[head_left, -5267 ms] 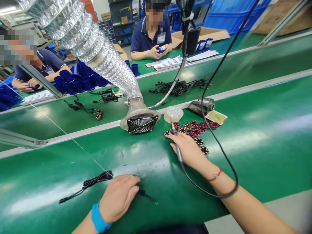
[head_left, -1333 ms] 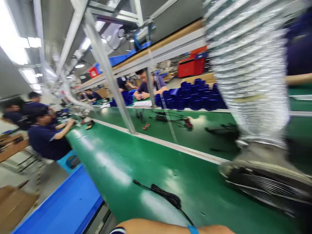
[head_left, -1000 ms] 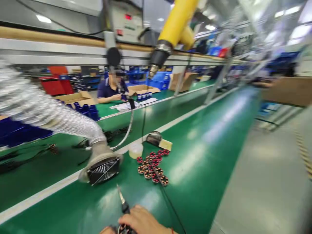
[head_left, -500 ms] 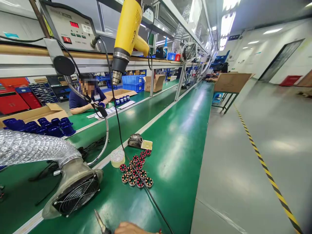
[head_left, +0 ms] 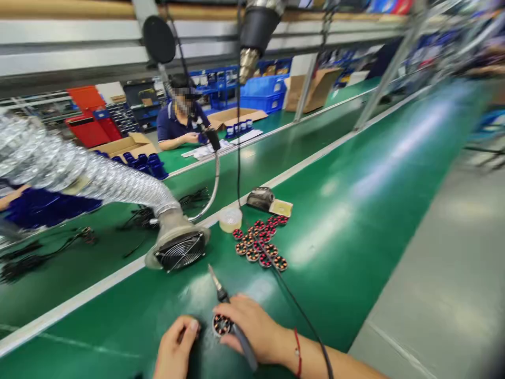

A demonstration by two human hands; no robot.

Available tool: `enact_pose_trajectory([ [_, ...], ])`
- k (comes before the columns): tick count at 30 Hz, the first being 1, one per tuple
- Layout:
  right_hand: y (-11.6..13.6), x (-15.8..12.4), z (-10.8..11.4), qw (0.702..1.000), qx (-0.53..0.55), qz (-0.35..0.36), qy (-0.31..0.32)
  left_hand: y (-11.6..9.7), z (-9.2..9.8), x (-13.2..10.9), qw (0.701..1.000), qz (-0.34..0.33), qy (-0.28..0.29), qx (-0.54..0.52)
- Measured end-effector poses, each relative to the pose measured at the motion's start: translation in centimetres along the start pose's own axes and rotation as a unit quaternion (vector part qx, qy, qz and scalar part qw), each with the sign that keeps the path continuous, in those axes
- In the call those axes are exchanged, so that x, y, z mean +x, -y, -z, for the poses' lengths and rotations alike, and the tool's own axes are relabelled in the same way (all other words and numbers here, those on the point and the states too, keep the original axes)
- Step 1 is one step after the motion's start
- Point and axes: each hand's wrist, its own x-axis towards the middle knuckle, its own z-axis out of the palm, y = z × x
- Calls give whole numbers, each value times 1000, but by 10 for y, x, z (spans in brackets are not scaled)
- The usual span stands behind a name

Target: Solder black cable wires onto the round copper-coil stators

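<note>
My right hand [head_left: 256,329] is closed around a soldering iron [head_left: 216,281], whose bare metal tip points up and away to the left. At the fingertips of that hand is a small round motor stator [head_left: 221,325] with copper windings, seemingly gripped along with the iron. To the left of the stator, my left hand [head_left: 178,345] has its fingers curled and thumb pressed in; what they hold, if anything, is hidden. Several similar stators [head_left: 262,239] with red and copper coils lie grouped on the green bench [head_left: 327,273] ahead.
A fume extractor hood [head_left: 179,245] on a foil duct [head_left: 118,173] stands left. Beyond the stators sit a tape roll [head_left: 230,219] and an iron stand [head_left: 261,198] with sponge. A hot-air gun [head_left: 258,37] hangs above; a co-worker [head_left: 181,118] sits opposite.
The view has swung down and left. Both my hands are now in sight; before, only part of one hand and the iron showed at the bottom edge. The stator has come into view.
</note>
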Motion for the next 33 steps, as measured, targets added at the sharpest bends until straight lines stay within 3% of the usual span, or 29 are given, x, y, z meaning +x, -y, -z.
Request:
enact_pose_trajectory([
  [1,1,-1,1,1000,14,0,-11,-3,-1,-3,1000,3,-3,-11],
  [7,2,-5,-6,996,27,40,-74,-21,-17,-15,991,50,110,-61],
  [12,2,-5,-2,997,35,33,-60,-17,-4,-13,992,65,93,-52],
  [14,-1,-4,0,998,41,23,-51,-17,8,-13,997,57,55,-19],
  [16,-4,-3,2,999,41,14,-31,-20,18,-15,997,45,54,35],
  [20,-5,-1,6,999,41,8,14,-27,22,-25,961,-22,189,200],
  [22,-4,-2,9,999,49,14,13,-29,20,-30,937,-51,219,265],
  [24,-4,-4,11,998,53,19,-7,-30,25,-28,934,-64,196,292],
  [27,-8,-6,11,998,36,15,-54,-33,51,-9,945,-70,74,312],
  [29,-12,-7,9,996,24,15,-83,-38,78,18,934,-60,-29,352],
  [33,-19,-5,3,992,10,23,-124,-52,123,95,903,-21,-162,398],
])
